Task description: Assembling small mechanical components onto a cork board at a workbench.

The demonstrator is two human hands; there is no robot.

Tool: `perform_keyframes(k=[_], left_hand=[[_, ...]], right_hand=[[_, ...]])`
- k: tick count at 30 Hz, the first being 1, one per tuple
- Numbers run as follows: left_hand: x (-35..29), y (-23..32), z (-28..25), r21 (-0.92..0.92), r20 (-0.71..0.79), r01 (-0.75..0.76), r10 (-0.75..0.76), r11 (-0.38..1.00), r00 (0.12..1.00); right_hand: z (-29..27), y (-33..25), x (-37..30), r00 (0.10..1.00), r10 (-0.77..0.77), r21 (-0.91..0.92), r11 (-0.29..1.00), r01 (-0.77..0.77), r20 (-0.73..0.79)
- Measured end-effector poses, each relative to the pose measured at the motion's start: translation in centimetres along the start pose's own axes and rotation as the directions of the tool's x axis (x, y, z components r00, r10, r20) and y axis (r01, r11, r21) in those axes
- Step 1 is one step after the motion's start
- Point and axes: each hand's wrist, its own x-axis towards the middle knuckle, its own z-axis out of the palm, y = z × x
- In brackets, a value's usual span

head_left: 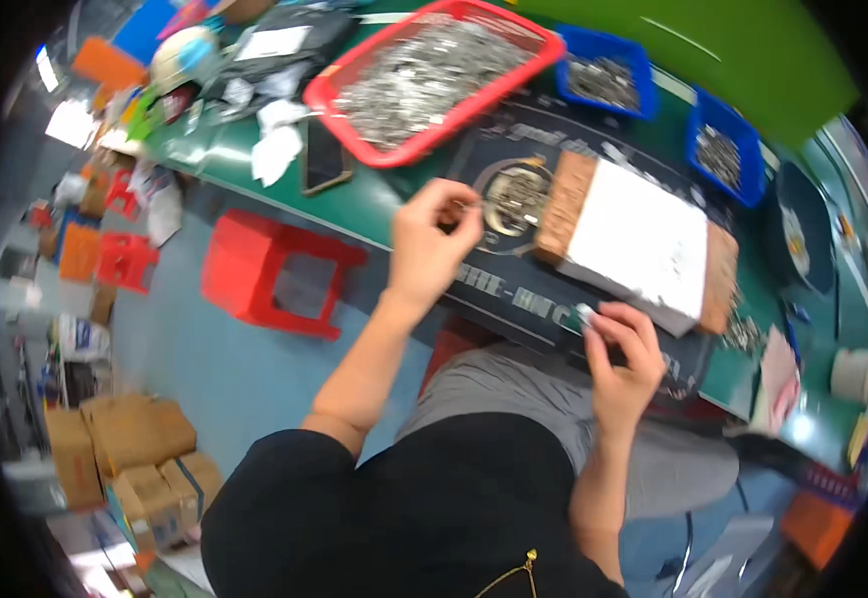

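Observation:
My left hand point(432, 237) is closed in a pinch beside a small round dish point(492, 211) of tiny metal parts. What its fingertips hold, if anything, is too small to make out. Near the front edge of a dark printed mat point(499, 286), my right hand point(630, 357) pinches a small white piece point(584, 313) between thumb and fingers. Between and beyond my hands lies a white block point(638, 229) with brown, cork-like ends point(565, 207). Small dark specks show on its white top near the right end.
At the back stand a red basket point(322, 97) heaped with metal pieces and two blue trays, one left point(646, 72) and one right point(753, 151). A phone point(326, 157) lies left on the green table. Dark bowl point(785, 214) at right; red stool point(242, 267) on the floor.

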Motion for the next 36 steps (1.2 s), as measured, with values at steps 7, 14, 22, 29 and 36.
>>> perform_keyframes(k=[7, 14, 22, 29, 36], left_hand=[[-2.1, 3.7, 3.1, -0.612, 0.308, 0.223, -0.031, 0.758, 0.951], [-4.9, 5.0, 5.4, -0.489, 0.192, -0.149, 0.273, 0.859, 0.942], [-4.9, 5.0, 6.1, -0.196, 0.035, -0.411, 0.426, 0.89, 0.904], [-4.7, 4.4, 6.4, 0.025, -0.062, -0.641, 0.641, 0.767, 0.765], [-4.2, 3.6, 6.6, 0.106, -0.088, -0.662, 0.67, 0.742, 0.737]], right_hand=[[-0.7, -1.8, 0.7, 0.952, 0.305, 0.503, 0.824, -0.261, -0.006], [-0.1, -2.1, 1.2, 0.944, 0.33, 0.71, 0.669, -0.22, -0.018], [0.8, -1.7, 0.4, 0.936, 0.352, 0.756, 0.619, -0.212, -0.025], [1.5, -1.7, 0.1, 0.944, 0.33, 0.77, 0.605, -0.202, -0.011], [2.7, -1.8, 0.5, 0.93, 0.367, 0.823, 0.535, -0.19, -0.023]])
